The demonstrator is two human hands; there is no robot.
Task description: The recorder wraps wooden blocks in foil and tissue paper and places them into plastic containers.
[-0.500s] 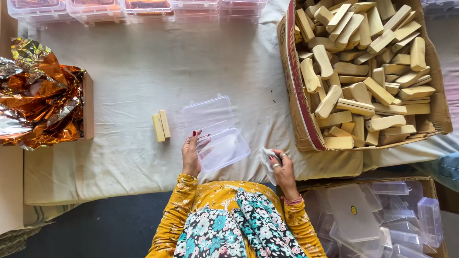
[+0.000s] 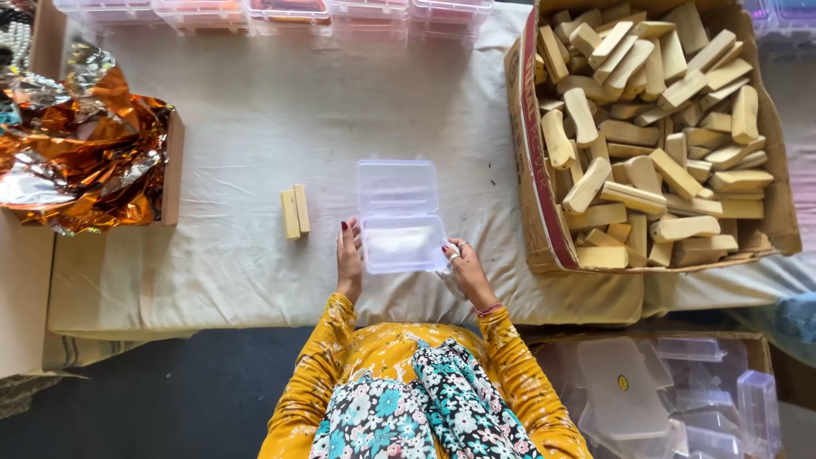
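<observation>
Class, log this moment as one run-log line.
left hand: touching open clear box | right hand: at its right edge | two wooden blocks: left, apart
</observation>
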